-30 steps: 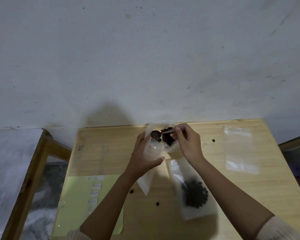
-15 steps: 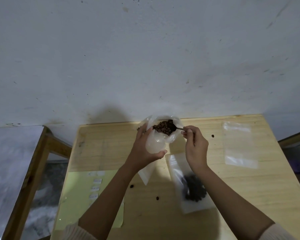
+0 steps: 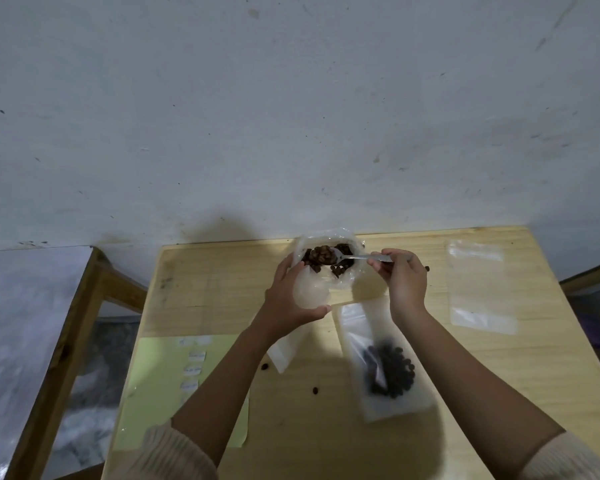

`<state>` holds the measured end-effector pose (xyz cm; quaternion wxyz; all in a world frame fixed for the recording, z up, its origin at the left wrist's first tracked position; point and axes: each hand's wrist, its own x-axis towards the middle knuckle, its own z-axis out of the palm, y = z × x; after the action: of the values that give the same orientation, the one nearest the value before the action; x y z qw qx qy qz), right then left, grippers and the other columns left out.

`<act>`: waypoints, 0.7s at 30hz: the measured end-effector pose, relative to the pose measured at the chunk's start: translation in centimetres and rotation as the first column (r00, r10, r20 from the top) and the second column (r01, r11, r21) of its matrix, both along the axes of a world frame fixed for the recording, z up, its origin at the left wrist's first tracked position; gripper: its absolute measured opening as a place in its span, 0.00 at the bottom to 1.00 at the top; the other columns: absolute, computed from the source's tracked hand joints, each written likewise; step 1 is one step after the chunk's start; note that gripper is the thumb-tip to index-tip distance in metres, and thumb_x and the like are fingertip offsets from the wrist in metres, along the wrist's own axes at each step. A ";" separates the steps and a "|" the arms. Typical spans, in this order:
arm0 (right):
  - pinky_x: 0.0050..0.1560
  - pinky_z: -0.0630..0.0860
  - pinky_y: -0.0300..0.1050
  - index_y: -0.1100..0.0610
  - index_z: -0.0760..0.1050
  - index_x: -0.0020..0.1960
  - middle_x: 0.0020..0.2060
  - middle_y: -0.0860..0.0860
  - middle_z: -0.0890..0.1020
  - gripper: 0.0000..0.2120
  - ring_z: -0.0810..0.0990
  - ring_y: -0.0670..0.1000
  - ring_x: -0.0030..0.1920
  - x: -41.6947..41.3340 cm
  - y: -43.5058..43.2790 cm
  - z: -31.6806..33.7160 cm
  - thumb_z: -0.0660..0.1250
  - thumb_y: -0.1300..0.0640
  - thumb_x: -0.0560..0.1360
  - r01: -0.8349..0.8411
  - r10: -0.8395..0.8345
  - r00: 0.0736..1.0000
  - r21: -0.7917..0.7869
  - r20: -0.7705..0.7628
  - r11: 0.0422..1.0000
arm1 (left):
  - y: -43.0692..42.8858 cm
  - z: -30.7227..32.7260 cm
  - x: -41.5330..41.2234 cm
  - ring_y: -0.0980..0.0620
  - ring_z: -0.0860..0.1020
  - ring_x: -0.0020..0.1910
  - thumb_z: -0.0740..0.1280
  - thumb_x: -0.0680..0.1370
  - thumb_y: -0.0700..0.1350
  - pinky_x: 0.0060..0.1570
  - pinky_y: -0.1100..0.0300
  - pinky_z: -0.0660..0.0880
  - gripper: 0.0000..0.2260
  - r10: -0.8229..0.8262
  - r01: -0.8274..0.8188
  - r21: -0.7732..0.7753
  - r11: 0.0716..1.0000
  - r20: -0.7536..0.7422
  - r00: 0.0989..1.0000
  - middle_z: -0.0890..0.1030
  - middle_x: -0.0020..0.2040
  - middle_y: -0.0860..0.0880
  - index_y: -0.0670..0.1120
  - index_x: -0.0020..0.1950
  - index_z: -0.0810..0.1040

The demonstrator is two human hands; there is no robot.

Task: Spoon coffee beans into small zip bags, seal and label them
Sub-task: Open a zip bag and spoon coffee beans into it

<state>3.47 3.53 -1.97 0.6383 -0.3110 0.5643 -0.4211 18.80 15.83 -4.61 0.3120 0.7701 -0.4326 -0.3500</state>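
My left hand (image 3: 289, 299) grips a small frosted zip bag (image 3: 309, 293) with its mouth held up and open; the bag's lower end hangs down to the table. My right hand (image 3: 404, 278) pinches the handle of a metal spoon (image 3: 349, 258). The spoon's bowl, heaped with coffee beans (image 3: 321, 255), hovers over a clear supply bag of beans (image 3: 340, 270) at the table's far edge, just above the small bag's mouth. A filled zip bag (image 3: 387, 367) lies flat on the wooden table (image 3: 499, 393) below my right wrist.
An empty zip bag (image 3: 477, 285) lies at the right side of the table. A pale green sheet with several white labels (image 3: 191, 370) sits at the left front. Loose beans (image 3: 315, 390) lie near the centre. A wooden frame (image 3: 70, 341) stands left of the table, close to the wall.
The spoon dipped into the supply bag and came back up loaded with beans. My right hand shifted right and my left hand kept hold of the small bag.
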 end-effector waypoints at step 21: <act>0.47 0.78 0.44 0.51 0.76 0.44 0.40 0.48 0.81 0.12 0.80 0.53 0.41 -2.2 2.2 1.2 0.58 0.63 0.79 -0.199 0.107 0.967 -0.431 -0.230 0.880 | 0.8 0.7 0.5 0.56 0.58 0.71 0.67 0.57 0.68 0.67 0.42 0.64 0.49 -0.081 0.084 -0.020 0.996 0.135 0.988 0.56 0.73 0.51 0.45 0.72 0.62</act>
<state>1.31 5.75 -0.74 0.5205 -0.5346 0.4861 -0.4550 19.26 16.61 -3.87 0.2775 0.7692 -0.4885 -0.3043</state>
